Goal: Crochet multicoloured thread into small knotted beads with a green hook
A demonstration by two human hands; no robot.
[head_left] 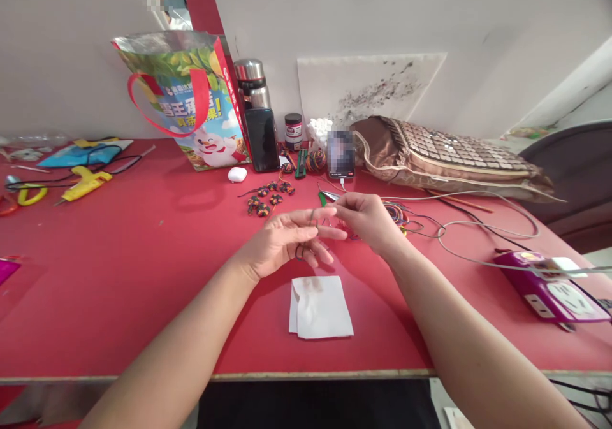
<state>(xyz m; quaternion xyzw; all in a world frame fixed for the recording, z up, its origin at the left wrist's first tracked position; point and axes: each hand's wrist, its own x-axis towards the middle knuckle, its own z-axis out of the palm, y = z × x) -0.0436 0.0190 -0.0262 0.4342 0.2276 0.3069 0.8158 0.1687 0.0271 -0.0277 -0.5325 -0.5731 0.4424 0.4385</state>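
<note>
Step in hand looks like looping dark cord (297,251). Left hand (277,241) is holding its grip part-open, cord circling its fingers. Right hand (367,217) is pinching narrow just beside left fingertips, apparently on the cord. Next move is calling for steady tension. Folded paper (325,314) is lying nearer the wearer than either grip.

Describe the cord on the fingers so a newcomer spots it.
Over the red table, find the left hand. A thin dark cord loops around its fingers, unlike the colourful cords lying bundled beyond the right hand.
</note>
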